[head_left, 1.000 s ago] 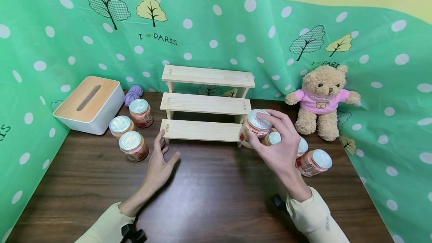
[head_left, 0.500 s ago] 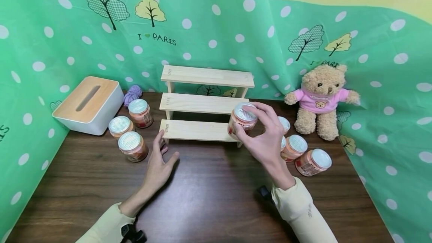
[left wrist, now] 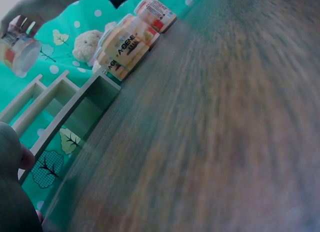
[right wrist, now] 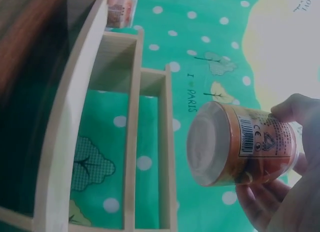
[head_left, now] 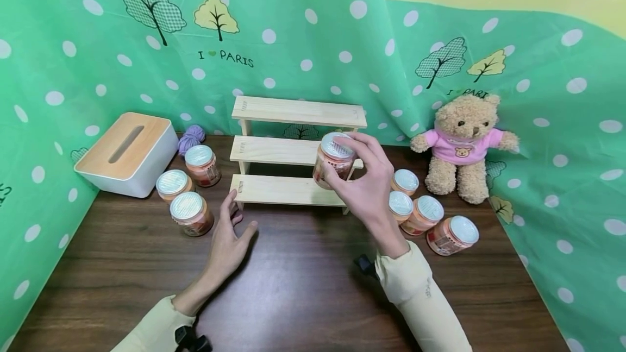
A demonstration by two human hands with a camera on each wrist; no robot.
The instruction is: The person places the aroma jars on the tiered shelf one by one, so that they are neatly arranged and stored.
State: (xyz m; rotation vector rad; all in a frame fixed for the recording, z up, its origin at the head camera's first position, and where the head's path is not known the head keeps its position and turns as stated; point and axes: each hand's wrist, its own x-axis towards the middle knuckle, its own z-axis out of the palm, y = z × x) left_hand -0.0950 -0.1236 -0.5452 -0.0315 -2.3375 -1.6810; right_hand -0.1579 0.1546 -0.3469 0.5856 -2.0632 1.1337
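Wooden rack (head_left: 279, 189); jar (head_left: 337, 163) aloft above it, pinched in grip of right hand (head_left: 368, 184). Left hand (head_left: 229, 242), grip spread, touches rack's left end. Looks early: one lifted, none on rack, seven other jars (head_left: 191, 212) left on counter (head_left: 293, 287).

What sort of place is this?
Probably a tabletop corner staged as a small display: a green polka-dot cloth hangs behind a dark wooden table, which bears a three-tier wooden stand.
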